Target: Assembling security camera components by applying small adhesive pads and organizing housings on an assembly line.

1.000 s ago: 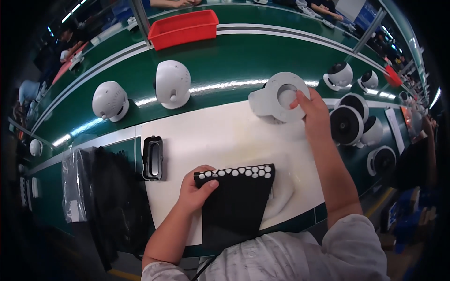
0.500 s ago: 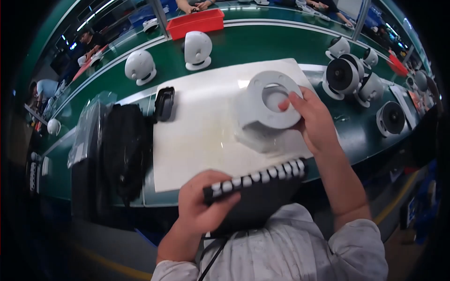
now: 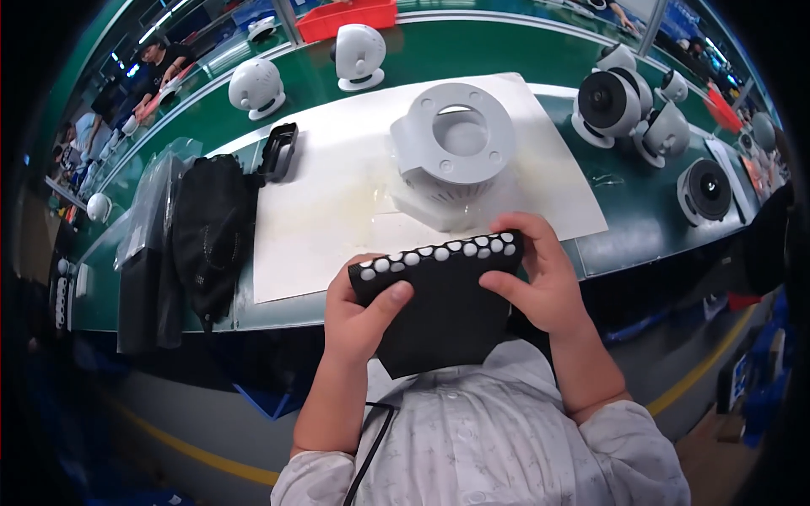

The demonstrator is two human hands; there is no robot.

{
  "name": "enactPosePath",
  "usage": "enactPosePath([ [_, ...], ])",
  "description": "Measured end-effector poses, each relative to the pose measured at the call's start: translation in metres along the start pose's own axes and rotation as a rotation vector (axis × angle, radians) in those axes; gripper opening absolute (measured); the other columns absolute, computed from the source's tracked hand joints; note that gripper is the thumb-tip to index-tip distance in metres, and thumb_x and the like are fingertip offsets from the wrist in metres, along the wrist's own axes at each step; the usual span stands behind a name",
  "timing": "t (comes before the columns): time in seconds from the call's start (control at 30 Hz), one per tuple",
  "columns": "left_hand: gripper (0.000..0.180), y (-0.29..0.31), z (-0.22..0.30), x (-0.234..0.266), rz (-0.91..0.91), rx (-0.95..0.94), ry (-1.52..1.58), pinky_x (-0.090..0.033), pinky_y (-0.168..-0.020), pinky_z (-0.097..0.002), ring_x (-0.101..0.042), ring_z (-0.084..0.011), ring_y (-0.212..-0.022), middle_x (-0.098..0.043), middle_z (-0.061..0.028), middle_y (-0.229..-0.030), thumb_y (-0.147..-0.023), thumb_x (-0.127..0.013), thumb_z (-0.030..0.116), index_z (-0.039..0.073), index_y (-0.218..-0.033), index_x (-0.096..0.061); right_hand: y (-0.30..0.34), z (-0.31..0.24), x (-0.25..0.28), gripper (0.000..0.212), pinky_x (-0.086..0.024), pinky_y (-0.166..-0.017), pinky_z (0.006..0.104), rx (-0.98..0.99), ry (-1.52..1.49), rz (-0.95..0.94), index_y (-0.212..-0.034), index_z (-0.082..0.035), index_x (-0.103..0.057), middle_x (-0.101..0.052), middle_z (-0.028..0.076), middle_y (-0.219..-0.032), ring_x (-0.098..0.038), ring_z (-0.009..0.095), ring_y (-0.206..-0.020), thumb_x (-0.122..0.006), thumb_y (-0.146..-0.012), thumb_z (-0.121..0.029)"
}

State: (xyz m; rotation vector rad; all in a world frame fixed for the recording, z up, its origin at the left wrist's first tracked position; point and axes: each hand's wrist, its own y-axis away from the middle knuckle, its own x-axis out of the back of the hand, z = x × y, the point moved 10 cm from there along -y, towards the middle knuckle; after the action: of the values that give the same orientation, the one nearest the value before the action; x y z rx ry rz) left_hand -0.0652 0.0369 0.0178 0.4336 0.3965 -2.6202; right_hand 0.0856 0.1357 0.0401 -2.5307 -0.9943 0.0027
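Note:
In front of my body I hold a black sheet-like piece (image 3: 439, 316) with white round dots or pads in rows along its upper edge. My left hand (image 3: 361, 310) is closed on its left end, thumb on the near face. My right hand (image 3: 540, 282) grips the right end, thumb also on the near face. Just beyond stands a light grey round housing (image 3: 405, 152) with a ring-shaped top, a large central hole and side slots. It sits on a pale, partly see-through base on a white board (image 3: 316, 236). Fingers behind the black piece are mostly hidden.
A small black tray-like part (image 3: 279, 152) lies at the board's far left. Black fabric-like material (image 3: 209, 240) and clear plastic bags (image 3: 152, 211) lie left. White round-headed units (image 3: 360, 57) stand across the green bench, several clustered right (image 3: 609, 105). A red bin (image 3: 346, 20) is behind.
My right hand has left the grey housing and now grips the black piece's right end. The black piece has turned, its near face showing more. The housing stands without a hand on it.

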Motion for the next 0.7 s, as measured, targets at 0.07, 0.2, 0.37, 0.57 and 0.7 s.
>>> enactPosePath([
  [0.07, 0.021, -0.007, 0.002, -0.014, -0.002, 0.035, -0.036, -0.042, -0.067, -0.0214, -0.052, -0.0079, -0.077, -0.056, -0.0046, -0.087, -0.072, -0.063, 0.0, 0.0, -0.09, -0.053, 0.001, -0.002, 0.004, 0.041, -0.039, -0.079, 0.0238, 0.045, -0.002, 0.048, -0.106, -0.003, -0.049, -0.048, 0.005, -0.105, -0.046, 0.012, -0.094, -0.067, -0.07, -0.005],
  [0.2, 0.02, -0.009, -0.018, -0.007, -0.056, 0.099, -0.066, -0.042, -0.06, -0.0189, -0.052, -0.0065, -0.068, -0.057, -0.003, -0.075, -0.068, -0.065, -0.005, 0.0, -0.084, -0.054, 0.004, 0.003, 0.016, 0.031, -0.042, -0.068, 0.0201, 0.019, 0.02, 0.107, -0.1, -0.001, -0.052, -0.055, 0.004, -0.089, -0.052, 0.01, -0.078, -0.065, -0.073, -0.006],
  [0.37, 0.013, -0.013, -0.02, -0.005, -0.033, 0.041, -0.178, -0.033, -0.048, -0.0173, -0.043, -0.0031, -0.055, -0.051, 0.0016, -0.062, -0.068, -0.066, -0.004, 0.0, -0.076, -0.056, 0.007, 0.03, 0.023, 0.024, -0.043, -0.069, 0.0215, -0.264, -0.235, 0.14, -0.094, -0.002, -0.055, -0.058, 0.004, -0.089, -0.052, 0.009, -0.076, -0.065, -0.074, -0.009],
  [0.57, 0.011, -0.016, -0.013, -0.003, -0.009, -0.009, -0.23, -0.032, -0.046, -0.0181, -0.042, -0.0031, -0.053, -0.051, 0.0014, -0.059, -0.068, -0.066, -0.004, 0.0, -0.069, -0.056, -0.004, -0.017, 0.026, 0.021, -0.042, -0.079, 0.0302, 0.195, 0.371, 0.132, -0.086, -0.003, -0.056, -0.053, 0.013, -0.103, -0.052, 0.023, -0.094, -0.067, -0.068, -0.006],
  [0.7, 0.012, -0.014, -0.007, -0.005, -0.019, -0.055, -0.285, -0.031, -0.045, -0.0189, -0.042, -0.0034, -0.052, -0.051, 0.0006, -0.058, -0.067, -0.066, -0.004, 0.0, -0.067, -0.056, -0.003, -0.028, 0.02, 0.019, -0.041, -0.081, 0.0327, 0.269, 0.527, 0.143, -0.08, -0.004, -0.057, -0.053, 0.014, -0.103, -0.052, 0.025, -0.096, -0.068, -0.066, -0.005],
])
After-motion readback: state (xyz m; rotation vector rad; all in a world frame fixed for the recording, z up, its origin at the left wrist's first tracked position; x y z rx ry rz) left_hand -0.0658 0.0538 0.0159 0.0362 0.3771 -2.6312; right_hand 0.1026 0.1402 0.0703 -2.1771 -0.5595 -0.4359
